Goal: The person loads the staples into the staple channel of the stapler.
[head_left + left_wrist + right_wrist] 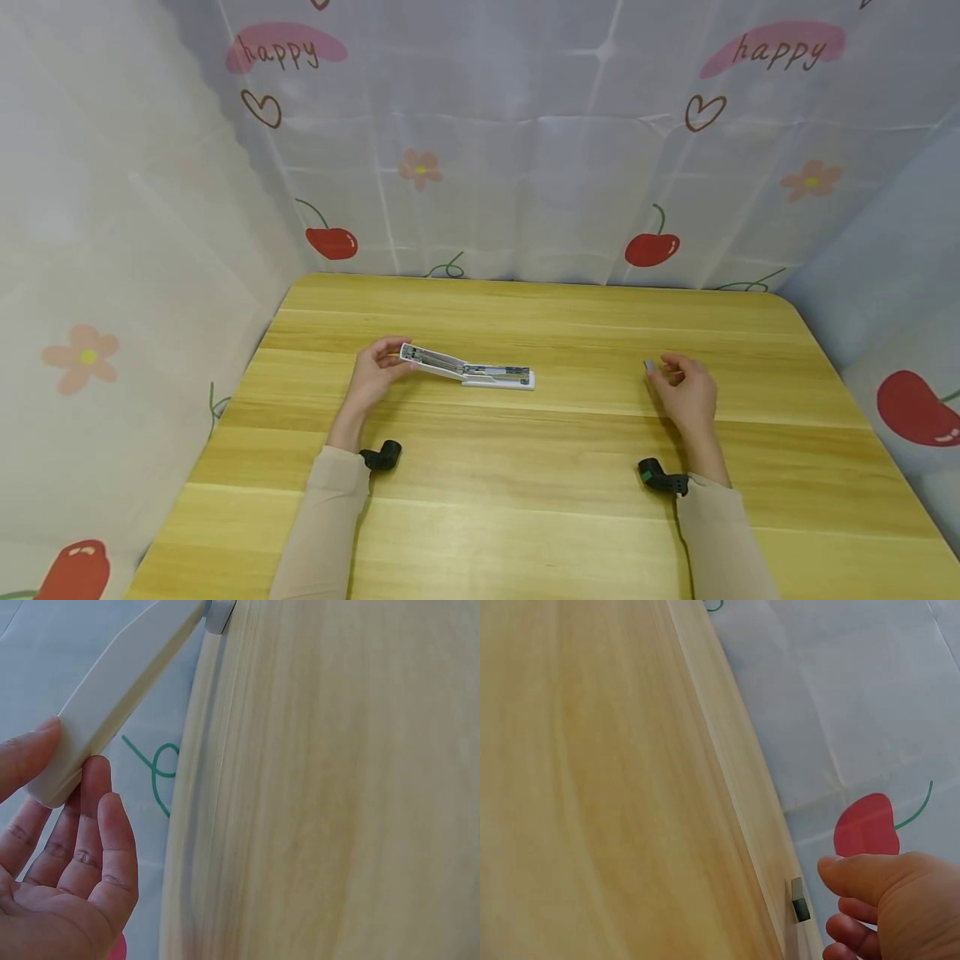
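Note:
A white stapler [498, 379] is folded wide apart on the table, its metal staple channel facing up. My left hand [371, 375] pinches the end of its raised arm between thumb and fingers. In the left wrist view, the smooth white outside of that arm [112, 690] shows above the curled fingers. A short grey strip of staples [800, 900] stands on the table near the far edge in the right wrist view. Just beside it is my right hand [686, 396], thumb and fingers loosely bent, a small gap between thumb tip and strip.
The wooden table [480, 492] has rounded far corners. A pale printed curtain [510, 192] hangs right behind its far edge and along both sides. Black wrist cameras [384, 456] sit at both cuffs.

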`<move>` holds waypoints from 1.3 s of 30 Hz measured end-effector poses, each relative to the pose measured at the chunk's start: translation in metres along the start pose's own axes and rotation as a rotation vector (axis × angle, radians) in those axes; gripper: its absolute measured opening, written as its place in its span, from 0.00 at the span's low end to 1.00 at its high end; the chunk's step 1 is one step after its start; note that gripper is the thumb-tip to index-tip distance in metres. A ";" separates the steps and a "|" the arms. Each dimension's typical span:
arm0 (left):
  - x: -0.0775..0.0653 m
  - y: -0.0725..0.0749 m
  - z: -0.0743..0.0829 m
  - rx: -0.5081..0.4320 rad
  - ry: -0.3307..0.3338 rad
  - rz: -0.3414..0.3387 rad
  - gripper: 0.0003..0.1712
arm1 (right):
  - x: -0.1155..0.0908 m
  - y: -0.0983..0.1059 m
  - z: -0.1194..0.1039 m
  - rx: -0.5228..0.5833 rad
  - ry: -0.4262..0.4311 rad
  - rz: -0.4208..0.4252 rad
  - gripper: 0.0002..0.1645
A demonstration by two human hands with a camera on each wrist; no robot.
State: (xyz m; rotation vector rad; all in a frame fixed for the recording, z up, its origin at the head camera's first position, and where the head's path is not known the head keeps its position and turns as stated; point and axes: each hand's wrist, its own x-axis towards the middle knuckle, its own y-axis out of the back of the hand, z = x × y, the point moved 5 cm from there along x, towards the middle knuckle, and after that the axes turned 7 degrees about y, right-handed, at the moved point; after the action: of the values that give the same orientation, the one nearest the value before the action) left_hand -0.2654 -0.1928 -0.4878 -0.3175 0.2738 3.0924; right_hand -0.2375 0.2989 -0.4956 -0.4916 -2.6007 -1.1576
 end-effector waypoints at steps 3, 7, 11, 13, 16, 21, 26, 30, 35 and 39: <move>0.001 0.000 0.000 -0.006 0.006 -0.004 0.30 | 0.000 -0.001 0.001 -0.019 -0.010 -0.018 0.21; 0.002 0.000 0.000 -0.007 0.010 -0.001 0.30 | -0.001 -0.003 0.005 -0.049 -0.031 -0.047 0.21; 0.001 0.000 0.000 -0.001 0.007 0.005 0.30 | -0.001 -0.004 0.006 -0.065 -0.040 -0.072 0.21; 0.000 0.000 0.001 0.002 0.002 0.007 0.30 | -0.002 -0.004 0.006 -0.069 -0.037 -0.077 0.21; -0.001 -0.001 0.001 0.000 -0.004 0.008 0.29 | -0.002 -0.005 0.005 -0.077 -0.031 -0.084 0.21; -0.002 -0.001 0.001 -0.001 -0.006 0.006 0.29 | -0.002 -0.005 0.006 -0.106 -0.026 -0.099 0.20; -0.002 -0.001 0.001 0.001 -0.002 0.003 0.29 | -0.002 -0.006 0.006 -0.126 -0.025 -0.106 0.19; -0.002 -0.001 0.001 -0.005 0.002 0.003 0.29 | -0.002 -0.006 0.006 -0.130 -0.024 -0.105 0.19; -0.001 -0.001 0.000 0.000 0.005 0.004 0.29 | -0.002 -0.007 0.008 -0.139 -0.021 -0.101 0.18; -0.002 -0.002 0.002 -0.005 0.016 -0.007 0.30 | -0.002 -0.008 0.009 -0.142 -0.010 -0.095 0.17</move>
State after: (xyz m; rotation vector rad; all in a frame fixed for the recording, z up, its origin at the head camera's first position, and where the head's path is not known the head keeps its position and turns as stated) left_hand -0.2641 -0.1911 -0.4862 -0.3422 0.2648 3.0853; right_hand -0.2396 0.3005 -0.5073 -0.4072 -2.5872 -1.3811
